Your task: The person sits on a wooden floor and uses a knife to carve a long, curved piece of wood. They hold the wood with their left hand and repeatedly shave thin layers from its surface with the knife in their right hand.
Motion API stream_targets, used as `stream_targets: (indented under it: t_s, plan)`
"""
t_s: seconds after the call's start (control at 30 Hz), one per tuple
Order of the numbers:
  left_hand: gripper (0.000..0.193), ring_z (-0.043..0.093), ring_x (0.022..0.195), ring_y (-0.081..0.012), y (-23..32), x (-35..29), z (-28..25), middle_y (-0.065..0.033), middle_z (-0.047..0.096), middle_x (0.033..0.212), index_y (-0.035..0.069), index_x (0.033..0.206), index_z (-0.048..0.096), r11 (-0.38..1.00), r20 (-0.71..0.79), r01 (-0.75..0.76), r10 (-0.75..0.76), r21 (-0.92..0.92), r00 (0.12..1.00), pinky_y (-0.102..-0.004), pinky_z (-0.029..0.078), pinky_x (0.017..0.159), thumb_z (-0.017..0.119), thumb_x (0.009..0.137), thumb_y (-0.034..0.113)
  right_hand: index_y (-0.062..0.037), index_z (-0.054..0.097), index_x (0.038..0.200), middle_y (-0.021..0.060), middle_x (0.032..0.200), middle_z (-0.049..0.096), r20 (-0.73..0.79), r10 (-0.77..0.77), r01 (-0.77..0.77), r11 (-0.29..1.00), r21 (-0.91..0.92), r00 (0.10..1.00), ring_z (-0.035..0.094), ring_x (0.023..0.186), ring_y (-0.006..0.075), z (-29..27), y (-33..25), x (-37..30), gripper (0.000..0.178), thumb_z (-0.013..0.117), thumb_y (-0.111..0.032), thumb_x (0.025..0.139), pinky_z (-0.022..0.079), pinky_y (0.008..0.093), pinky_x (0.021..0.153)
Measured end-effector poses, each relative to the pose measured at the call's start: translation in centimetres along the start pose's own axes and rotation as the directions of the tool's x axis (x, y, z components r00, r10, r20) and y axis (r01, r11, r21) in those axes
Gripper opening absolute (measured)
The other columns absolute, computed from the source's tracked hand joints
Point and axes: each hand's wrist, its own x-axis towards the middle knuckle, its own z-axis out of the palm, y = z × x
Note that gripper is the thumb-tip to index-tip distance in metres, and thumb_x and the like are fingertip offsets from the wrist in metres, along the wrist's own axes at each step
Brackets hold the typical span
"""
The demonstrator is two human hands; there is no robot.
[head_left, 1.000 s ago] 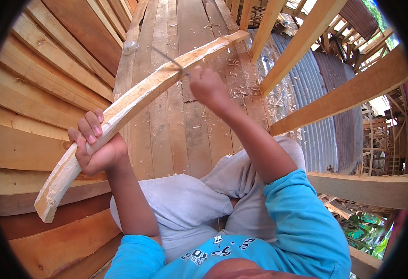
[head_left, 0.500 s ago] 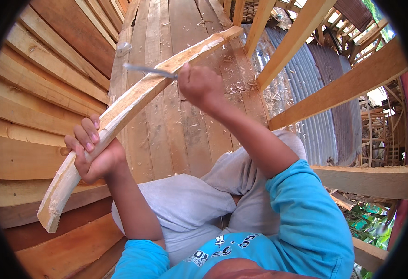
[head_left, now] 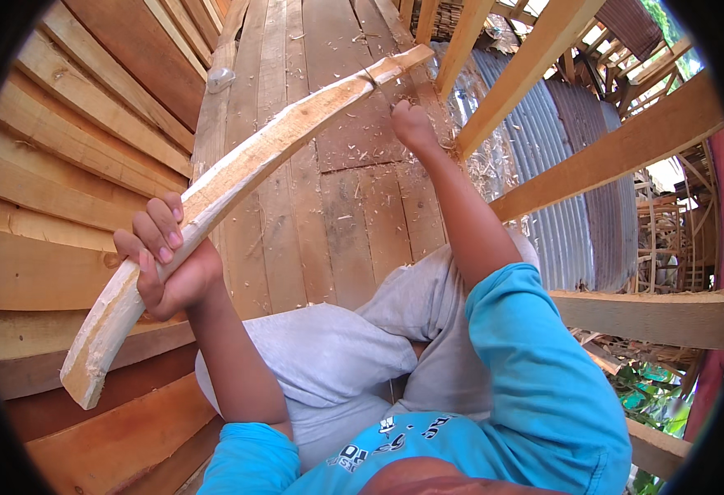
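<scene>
A long, slightly curved strip of pale wood (head_left: 275,128) slants from the lower left up to the far right. Round its near part my left hand (head_left: 172,256) is closed, fingers over the top edge. My right hand (head_left: 414,126) is a fist just beyond the strip's far right edge, gripping a knife (head_left: 370,79). Only a thin dark bit of the blade shows, across the strip near its far end; the handle is hidden in my fist.
Wood shavings lie scattered on the plank floor (head_left: 345,206). A small clear container (head_left: 220,80) sits by the stacked-board wall (head_left: 82,157) on the left. Wooden rails (head_left: 609,161) and corrugated metal sheets (head_left: 543,148) stand to the right. My crossed legs are below.
My right hand has moved away from me, up and to the right, taking the knife along the strip toward its far end. My left hand keeps its hold, nearly unmoved.
</scene>
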Motion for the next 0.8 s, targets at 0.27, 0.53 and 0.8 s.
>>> stream_targets:
  t_s: [0.27, 0.53, 0.8]
  plan:
    - [0.022, 0.038, 0.064, -0.0106, 0.9, 0.3, -1.8, 0.0048, 0.035, 0.06, 0.02, 0.071, 0.033, 0.999, 0.044, -0.023, 0.021, 0.033, 0.999, -0.0322, 0.032, 0.075, 0.055, 0.075, 0.02, 0.0101, 0.069, 0.092, 0.0366, 0.095, 0.064, 0.138, -0.337, 0.343, 0.939, -0.018, 0.931, 0.061, 0.1, 0.0507, 0.0, -11.5, -12.8, 0.06, 0.028, -0.034, 0.097, 0.045, 0.0534, 0.095]
    - [0.024, 0.038, 0.064, -0.0126, 0.4, 0.2, -3.4, 0.0036, 0.035, 0.06, 0.02, 0.066, 0.031, 0.996, -0.221, 0.03, -0.048, -0.081, 0.974, -0.0318, 0.036, 0.079, 0.053, 0.072, 0.014, 0.0092, 0.068, 0.09, 0.034, 0.1, 0.065, 0.137, -0.246, 0.247, 0.969, 0.011, 0.959, 0.062, 0.1, 0.0486, 1.7, -7.2, -8.9, 0.06, 0.028, -0.035, 0.098, 0.044, 0.0535, 0.095]
    - [0.022, 0.038, 0.063, -0.0113, -0.1, 0.1, -1.8, 0.0039, 0.036, 0.059, 0.02, 0.071, 0.033, 0.998, -0.061, 0.001, -0.004, -0.062, 0.998, -0.0327, 0.034, 0.075, 0.054, 0.075, 0.019, 0.0083, 0.068, 0.096, 0.0333, 0.104, 0.065, -0.063, 0.025, -0.024, 1.0, 0.01, 0.998, 0.061, 0.106, 0.0474, 0.5, -1.9, -0.6, 0.06, 0.03, -0.038, 0.097, 0.046, 0.0514, 0.096]
